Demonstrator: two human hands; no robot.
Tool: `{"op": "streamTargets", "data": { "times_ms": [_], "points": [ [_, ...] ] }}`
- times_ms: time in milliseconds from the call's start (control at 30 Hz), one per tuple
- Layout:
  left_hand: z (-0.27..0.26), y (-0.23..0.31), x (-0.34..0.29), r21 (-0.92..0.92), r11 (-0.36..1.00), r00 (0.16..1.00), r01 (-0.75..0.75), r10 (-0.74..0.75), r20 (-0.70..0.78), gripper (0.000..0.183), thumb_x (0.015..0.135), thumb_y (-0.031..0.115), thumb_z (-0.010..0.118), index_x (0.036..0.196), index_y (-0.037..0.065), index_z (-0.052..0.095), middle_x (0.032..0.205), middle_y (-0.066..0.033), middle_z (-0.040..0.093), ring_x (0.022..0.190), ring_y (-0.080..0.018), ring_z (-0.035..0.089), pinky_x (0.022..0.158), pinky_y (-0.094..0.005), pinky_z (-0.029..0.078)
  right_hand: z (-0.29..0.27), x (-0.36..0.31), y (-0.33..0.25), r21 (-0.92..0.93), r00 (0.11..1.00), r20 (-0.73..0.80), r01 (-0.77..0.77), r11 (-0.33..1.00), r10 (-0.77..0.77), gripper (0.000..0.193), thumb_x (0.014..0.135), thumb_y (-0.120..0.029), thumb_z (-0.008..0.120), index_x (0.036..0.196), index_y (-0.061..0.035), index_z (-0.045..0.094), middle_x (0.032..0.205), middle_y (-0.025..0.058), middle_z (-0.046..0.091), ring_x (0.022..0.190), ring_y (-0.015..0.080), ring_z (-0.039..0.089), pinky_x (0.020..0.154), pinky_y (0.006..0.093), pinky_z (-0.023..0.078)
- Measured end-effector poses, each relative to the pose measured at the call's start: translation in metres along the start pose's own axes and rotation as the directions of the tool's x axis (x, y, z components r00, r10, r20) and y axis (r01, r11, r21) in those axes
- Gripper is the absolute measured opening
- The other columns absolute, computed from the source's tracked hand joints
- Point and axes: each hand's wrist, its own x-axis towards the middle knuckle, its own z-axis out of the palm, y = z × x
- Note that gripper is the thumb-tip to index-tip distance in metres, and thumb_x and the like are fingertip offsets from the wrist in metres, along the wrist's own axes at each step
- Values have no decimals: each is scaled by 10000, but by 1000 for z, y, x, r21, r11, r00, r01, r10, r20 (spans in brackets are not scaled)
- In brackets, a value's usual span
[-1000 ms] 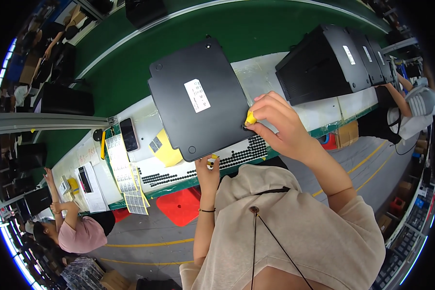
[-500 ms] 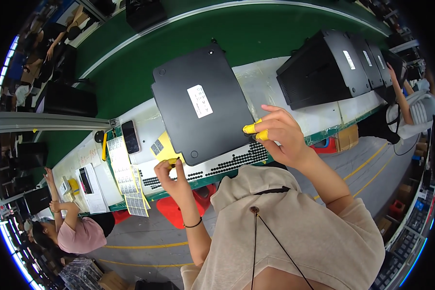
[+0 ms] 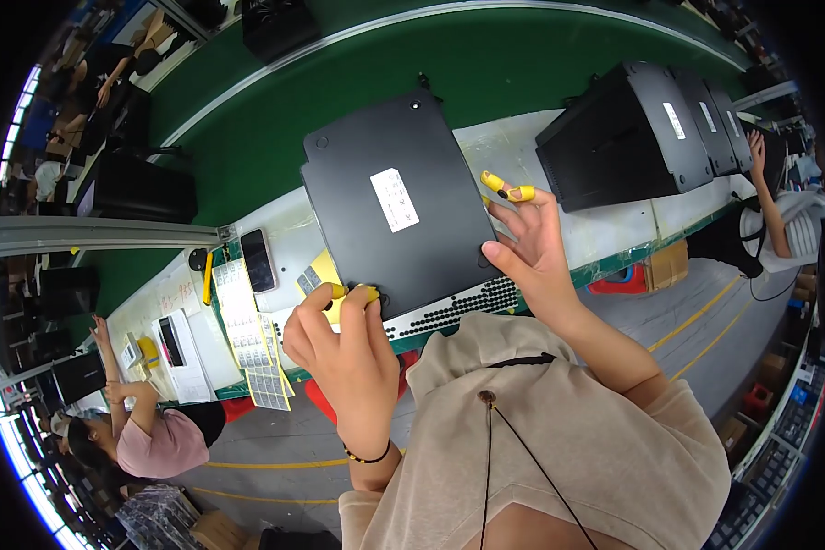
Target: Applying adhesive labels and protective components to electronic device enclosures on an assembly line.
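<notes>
A flat black panel-like casing (image 3: 357, 202) with a white label (image 3: 394, 199) lies on the worktable before me. Bent over its near left corner is my left hand (image 3: 346, 367), its yellow-covered fingertips close together; whatever is between them is hidden. My right hand (image 3: 536, 243) is by the near right corner, with the thumb at the casing's edge. Its yellow-covered fingers, raised away from the thumb, carry a small round black pad (image 3: 502, 193) between their tips. Rows of similar black pads (image 3: 467, 305) sit on a white sheet along the near edge.
A phone (image 3: 258, 259) and label sheets (image 3: 241, 312) lie to the left. Several large black units (image 3: 605, 137) stand at the right on the table. Red stools are under the near edge. One person (image 3: 160, 440) works at the left, another (image 3: 793, 211) at far right.
My left hand has moved in over the casing's near left corner. My right hand has turned, its covered fingers lifting off the casing and spreading from the thumb. The view has shifted slightly.
</notes>
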Motion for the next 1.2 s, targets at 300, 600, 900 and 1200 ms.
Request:
{"op": "streamTargets", "data": {
  "times_ms": [300,600,900,1200],
  "points": [
    [-2,-9,-7,63,970,972,-236,236,5,140,751,28,687,873,92,663,1015,-95,534,1014,-310,459,952,-496,348,-1,4,1,-24,999,15,34,999,-33,562,860,25,611,1307,-109,299,1461,157,289,1355,288,340,991,389,389],
    [12,-21,-22,-376,927,948,10,-129,-292,251,750,-131,666,962,4,660,1000,-123,583,994,-307,618,756,-321,486,-7,103,-21,-710,845,249,492,503,-474,184,835,-78,674,996,-34,596,1310,122,507,1248,261,449,1024,381,358],
    [14,-26,-15,-663,737,906,130,-360,-222,317,771,-115,683,1063,-14,612,1008,-119,617,991,-238,615,866,-319,468,8,145,-24,-805,800,354,524,277,-484,143,869,-164,649,923,-35,622,1194,109,582,1187,294,477,988,382,391],
    [32,-42,33,-791,583,846,185,-504,-174,342,783,-81,706,1090,-16,568,1027,-102,595,934,-170,610,852,-285,466,8,128,-25,-758,843,338,507,410,-419,129,878,-121,628,955,-17,636,1107,105,624,1090,290,543,930,371,437]
  ]
}}
